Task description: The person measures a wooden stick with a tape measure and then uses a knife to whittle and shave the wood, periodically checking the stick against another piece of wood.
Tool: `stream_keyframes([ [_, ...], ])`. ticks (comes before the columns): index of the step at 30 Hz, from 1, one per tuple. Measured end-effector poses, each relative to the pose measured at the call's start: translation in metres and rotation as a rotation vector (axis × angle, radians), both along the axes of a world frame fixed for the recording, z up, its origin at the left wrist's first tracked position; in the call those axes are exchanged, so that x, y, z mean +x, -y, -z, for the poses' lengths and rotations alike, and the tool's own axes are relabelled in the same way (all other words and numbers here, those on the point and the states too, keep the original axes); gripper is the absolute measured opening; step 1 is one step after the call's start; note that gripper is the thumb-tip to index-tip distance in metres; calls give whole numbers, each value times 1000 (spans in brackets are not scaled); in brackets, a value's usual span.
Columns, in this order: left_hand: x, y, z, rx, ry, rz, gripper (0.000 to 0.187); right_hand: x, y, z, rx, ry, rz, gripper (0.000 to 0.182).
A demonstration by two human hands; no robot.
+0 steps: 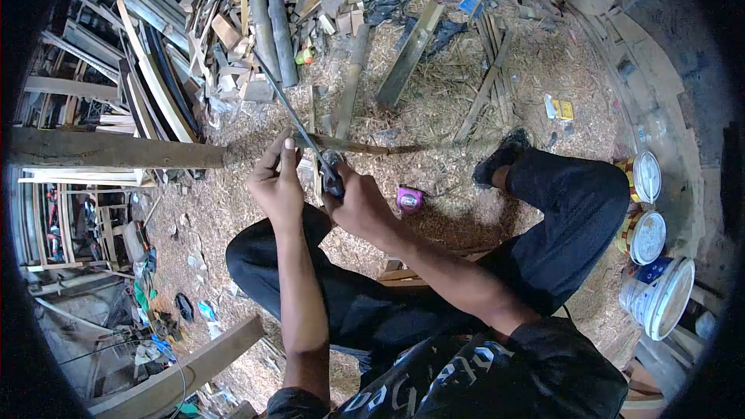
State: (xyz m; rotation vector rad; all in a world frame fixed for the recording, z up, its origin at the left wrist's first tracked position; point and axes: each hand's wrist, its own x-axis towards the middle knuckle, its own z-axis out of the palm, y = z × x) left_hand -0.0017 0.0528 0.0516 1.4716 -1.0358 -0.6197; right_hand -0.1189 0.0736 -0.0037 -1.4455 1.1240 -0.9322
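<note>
My right hand (358,203) grips the dark handle of a long thin blade (289,109) that points up and left toward the scrap pile. My left hand (278,180) is raised beside it, its fingers pinching the near end of a thin wooden strip (365,147), right where the blade crosses it. From there the strip runs to the right over the sawdust floor. Both hands are held over my bent knees in dark trousers. A thick log (116,151) lies level at the left and ends just short of my left hand.
A pink tape measure (409,199) lies on the shavings by my right wrist. Two paint cans (646,177) and a white bucket (660,295) stand at the right. Wood scraps and two bamboo poles (272,23) are piled at the top. Planks (407,54) lie ahead.
</note>
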Motion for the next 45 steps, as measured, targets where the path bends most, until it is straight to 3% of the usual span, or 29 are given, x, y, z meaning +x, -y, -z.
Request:
stream_keyframes([
  [5,-18,-4,-1,24,154,-62,26,-3,-1,29,171,-80,1,31],
  [7,-24,-8,0,2,305,-99,28,-5,0,22,204,-113,-14,34],
  [8,-19,-6,3,-87,526,-81,29,-5,-1,17,181,-52,-2,32],
  [10,-13,-6,5,-88,468,-67,28,-6,-5,15,-13,107,8,29],
  [13,-10,-4,4,-114,361,-43,24,-2,-4,-1,-7,56,10,27],
  [17,-12,-8,-1,-47,413,-77,22,7,1,43,101,148,128,26],
  [18,-10,-7,1,-22,392,-96,21,5,9,62,231,-50,63,28],
  [21,1,-3,15,-140,441,-77,20,-11,16,67,380,-251,-41,29],
  [22,-3,-2,13,-138,439,-73,20,-12,17,48,320,-258,-30,30],
  [23,-8,-3,8,-112,441,-73,19,-13,13,27,282,-176,15,28],
  [25,-11,-4,8,-79,441,-83,19,-9,8,16,-39,88,55,27],
  [26,-9,-3,10,-116,491,-66,19,-9,6,9,83,106,27,28],
  [29,-11,0,9,-193,574,-23,19,-2,7,22,-28,213,43,25],
  [31,-11,1,12,-228,542,-6,18,2,10,47,103,49,85,30],
  [33,-2,1,16,-231,523,-14,17,-6,18,63,340,82,-53,31],
  [37,-3,-1,17,-200,471,-49,15,-14,9,36,102,-29,10,28],
  [41,-6,-1,18,-189,557,5,17,-4,1,7,-1,103,71,30],
  [44,-12,-1,14,-234,575,-11,16,0,2,47,-3,187,54,27],
  [45,-11,0,14,-238,573,-11,16,1,4,50,110,87,90,26],
])
